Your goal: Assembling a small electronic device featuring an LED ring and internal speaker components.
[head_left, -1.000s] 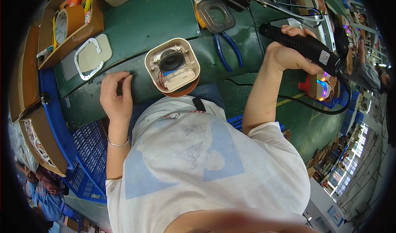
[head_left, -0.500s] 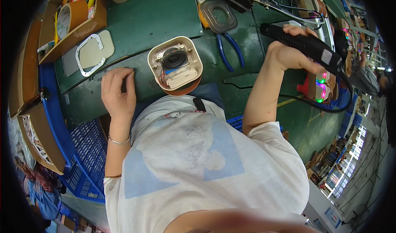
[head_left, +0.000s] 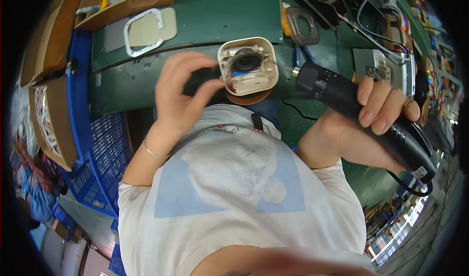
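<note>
A cream speaker housing [head_left: 272, 76] lies with its inside facing up near the bench's front edge, a round black speaker driver [head_left: 246, 60] and wires inside it. My left hand [head_left: 183, 88] is at its left side, thumb and fingers apart, the fingertips at or almost at the rim; contact is hard to make out. My right hand [head_left: 376, 115] is wrapped round a black electric screwdriver [head_left: 332, 88]. The tool's bit end points left toward the housing and stays a short way off it. A brown round piece [head_left: 250, 98] shows under the housing's near edge.
Blue-handled pliers [head_left: 304, 55] and a dark translucent square frame [head_left: 303, 26] lie beyond the screwdriver. A white ring-shaped frame [head_left: 128, 34] rests on a beige plate [head_left: 168, 24] at the left. Cardboard boxes [head_left: 51, 115] and a blue crate [head_left: 105, 144] flank the bench. Cables and metal parts crowd the back right.
My right hand has brought the screwdriver down and left, its bit now toward the housing. My left hand has moved right to the housing and its fingers have spread. The view has shifted.
</note>
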The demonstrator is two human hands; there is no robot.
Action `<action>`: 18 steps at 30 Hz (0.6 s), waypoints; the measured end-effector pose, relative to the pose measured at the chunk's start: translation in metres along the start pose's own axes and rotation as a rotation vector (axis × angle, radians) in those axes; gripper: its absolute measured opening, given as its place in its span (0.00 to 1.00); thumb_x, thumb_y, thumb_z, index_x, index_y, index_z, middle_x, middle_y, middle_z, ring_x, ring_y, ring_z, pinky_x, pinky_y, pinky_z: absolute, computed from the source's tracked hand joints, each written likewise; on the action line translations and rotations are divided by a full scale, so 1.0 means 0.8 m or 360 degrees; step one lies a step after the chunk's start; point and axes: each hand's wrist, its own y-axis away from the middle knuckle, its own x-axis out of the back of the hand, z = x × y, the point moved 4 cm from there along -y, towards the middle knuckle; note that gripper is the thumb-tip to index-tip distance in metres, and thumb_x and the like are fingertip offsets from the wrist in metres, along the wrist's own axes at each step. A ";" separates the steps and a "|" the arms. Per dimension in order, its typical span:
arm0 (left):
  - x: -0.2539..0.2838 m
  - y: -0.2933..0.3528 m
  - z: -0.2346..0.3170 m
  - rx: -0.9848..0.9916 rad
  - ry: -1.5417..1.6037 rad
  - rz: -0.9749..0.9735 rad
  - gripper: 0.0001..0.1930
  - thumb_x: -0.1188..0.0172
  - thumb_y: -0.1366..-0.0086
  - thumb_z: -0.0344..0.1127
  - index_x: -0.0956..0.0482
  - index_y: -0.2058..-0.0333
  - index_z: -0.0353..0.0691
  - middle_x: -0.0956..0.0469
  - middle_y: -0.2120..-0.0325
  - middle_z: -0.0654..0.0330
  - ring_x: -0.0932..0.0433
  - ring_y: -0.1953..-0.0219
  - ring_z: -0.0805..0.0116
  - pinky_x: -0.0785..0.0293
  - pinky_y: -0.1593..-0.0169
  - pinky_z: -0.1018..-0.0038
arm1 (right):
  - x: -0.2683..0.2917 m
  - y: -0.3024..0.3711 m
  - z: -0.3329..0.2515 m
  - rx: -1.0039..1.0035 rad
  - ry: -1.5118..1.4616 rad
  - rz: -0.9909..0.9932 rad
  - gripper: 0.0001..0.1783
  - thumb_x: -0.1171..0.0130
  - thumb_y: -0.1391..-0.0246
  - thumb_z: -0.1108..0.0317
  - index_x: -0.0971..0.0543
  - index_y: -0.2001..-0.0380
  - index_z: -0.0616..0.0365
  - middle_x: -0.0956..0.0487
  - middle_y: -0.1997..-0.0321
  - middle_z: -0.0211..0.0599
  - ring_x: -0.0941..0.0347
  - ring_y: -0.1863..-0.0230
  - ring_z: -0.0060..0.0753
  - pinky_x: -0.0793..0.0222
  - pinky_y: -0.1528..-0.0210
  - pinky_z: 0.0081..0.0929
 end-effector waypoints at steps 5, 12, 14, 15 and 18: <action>-0.014 -0.010 0.018 -0.0058 0.0057 -0.0021 0.17 0.25 0.53 0.30 0.17 0.62 0.42 0.20 0.62 0.60 0.24 0.59 0.58 0.28 0.55 0.67 | -0.039 0.013 0.023 -0.0172 -0.0061 -0.0162 0.37 0.55 0.41 0.29 0.22 0.57 0.54 0.33 0.82 0.23 0.39 0.83 0.21 0.40 0.72 0.25; -0.009 0.002 0.015 -0.0119 -0.0012 -0.0015 0.11 0.28 0.52 0.24 0.14 0.68 0.41 0.20 0.65 0.62 0.24 0.63 0.64 0.29 0.59 0.71 | -0.049 0.020 0.032 -0.0267 -0.0090 -0.0266 0.39 0.55 0.41 0.27 0.23 0.55 0.56 0.31 0.82 0.25 0.37 0.82 0.24 0.39 0.73 0.26; -0.009 0.006 0.016 -0.0228 -0.0140 -0.0016 0.10 0.28 0.52 0.29 0.16 0.69 0.45 0.20 0.65 0.66 0.25 0.62 0.62 0.31 0.59 0.66 | -0.049 0.019 0.036 -0.0296 -0.0103 -0.0326 0.39 0.54 0.42 0.27 0.24 0.55 0.57 0.31 0.82 0.26 0.37 0.83 0.24 0.39 0.73 0.27; -0.010 0.006 0.015 -0.0221 -0.0146 -0.0008 0.10 0.28 0.52 0.29 0.16 0.69 0.45 0.20 0.65 0.66 0.25 0.62 0.62 0.31 0.59 0.66 | -0.049 0.019 0.037 -0.0311 -0.0097 -0.0369 0.40 0.53 0.42 0.27 0.25 0.54 0.57 0.31 0.82 0.27 0.37 0.83 0.25 0.38 0.72 0.27; -0.012 0.011 0.022 -0.0478 -0.0291 0.0067 0.11 0.30 0.55 0.29 0.17 0.69 0.44 0.21 0.64 0.65 0.24 0.61 0.62 0.30 0.59 0.64 | -0.052 0.019 0.038 -0.0356 -0.0078 -0.0461 0.40 0.51 0.43 0.27 0.26 0.54 0.58 0.30 0.81 0.28 0.36 0.82 0.25 0.38 0.72 0.28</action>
